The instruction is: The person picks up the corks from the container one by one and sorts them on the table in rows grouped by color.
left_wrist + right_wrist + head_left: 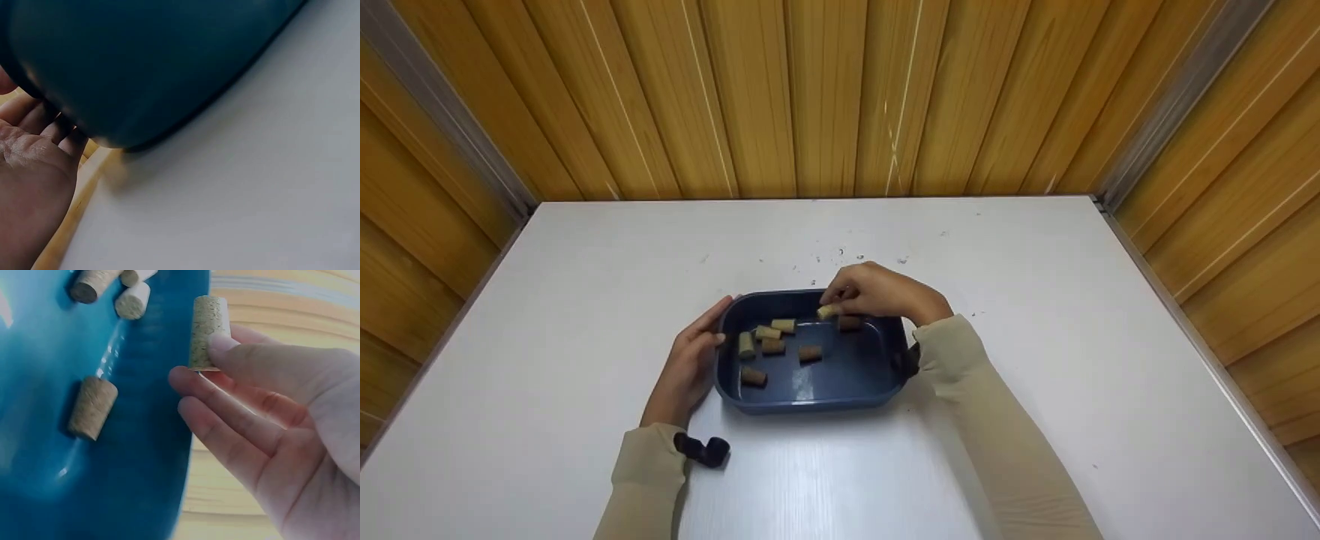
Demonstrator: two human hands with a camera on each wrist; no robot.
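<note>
A blue rectangular dish (810,409) stands on the table with several corks in it, some pale and some brown. My right hand (874,291) is over its far right part, pinching a pale cork (209,332) between thumb and fingers. Just below that hand lies a dark brown cork (850,323); another brown cork (810,353) lies near the dish's middle. Most of the others, such as an upright-looking pale cork (746,345), are grouped at the left. My left hand (690,367) holds the dish's left side, thumb at the rim and fingers along the outer wall.
The white table (585,315) has small dark specks beyond the dish. Wood-patterned panels (825,97) rise at the back and both sides. A black wrist camera (705,450) sits at the left sleeve, near the dish's front left corner.
</note>
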